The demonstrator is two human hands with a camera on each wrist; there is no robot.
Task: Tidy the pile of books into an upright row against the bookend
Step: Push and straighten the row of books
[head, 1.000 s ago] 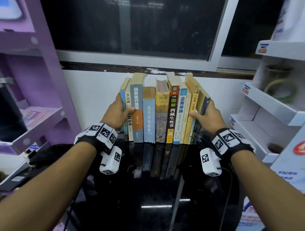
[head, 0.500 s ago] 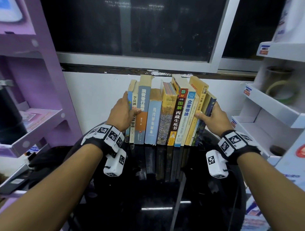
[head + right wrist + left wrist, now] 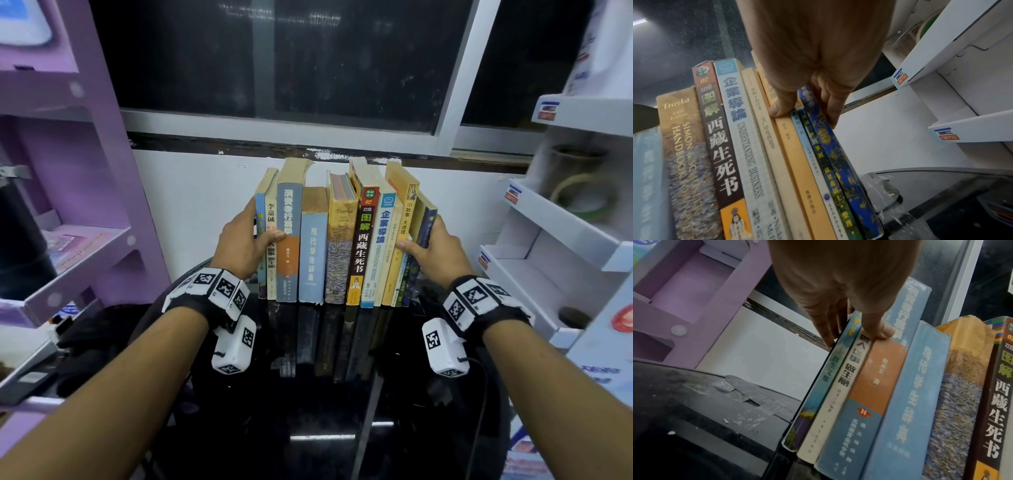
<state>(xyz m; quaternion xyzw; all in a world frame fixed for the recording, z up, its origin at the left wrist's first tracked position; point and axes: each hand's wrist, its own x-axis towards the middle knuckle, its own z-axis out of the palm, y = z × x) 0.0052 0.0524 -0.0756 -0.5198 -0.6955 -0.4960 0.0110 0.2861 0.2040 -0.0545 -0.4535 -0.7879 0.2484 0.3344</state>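
A row of several books (image 3: 342, 240) stands spines-out on the black glossy table (image 3: 325, 428) near the white wall. My left hand (image 3: 260, 228) holds the row's left end, fingers flat on the outer cover and thumb across the spines (image 3: 879, 332). My right hand (image 3: 423, 241) holds the right end, fingers along the dark blue book (image 3: 830, 146) and thumb on an orange spine (image 3: 797, 154). The rightmost thin books lean left at the top. A thin black panel (image 3: 813, 391) stands against the leftmost book; I cannot tell if it is the bookend.
A purple shelf unit (image 3: 85, 212) stands to the left and a white display rack (image 3: 555, 246) to the right, both close to the row's ends. A dark window (image 3: 274, 61) is above the wall. Clear tape scraps (image 3: 740, 391) lie on the table.
Both hands keep their hold at the row's ends. The row tilted slightly right half a second ago and now stands straighter.
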